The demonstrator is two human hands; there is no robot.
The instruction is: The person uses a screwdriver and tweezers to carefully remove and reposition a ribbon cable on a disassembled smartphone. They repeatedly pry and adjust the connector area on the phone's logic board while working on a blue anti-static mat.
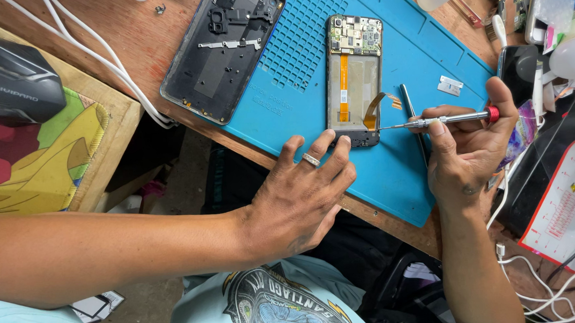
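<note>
An opened phone (353, 74) lies on a blue work mat (311, 102), its circuit board at the far end and an orange flex cable down the middle. My right hand (469, 148) grips a slim metal screwdriver (450, 119) with a red cap; its tip touches the phone's lower right corner. My left hand (305, 196) rests flat with spread fingers at the mat's near edge, fingertips against the phone's bottom end, a ring on one finger.
The phone's dark back cover (224, 48) lies left on the mat's edge. A black pen-like tool (409, 108) and a small metal plate (451, 85) lie on the mat. White cables (102, 60) cross the wooden bench. Clutter fills the right side (554, 53).
</note>
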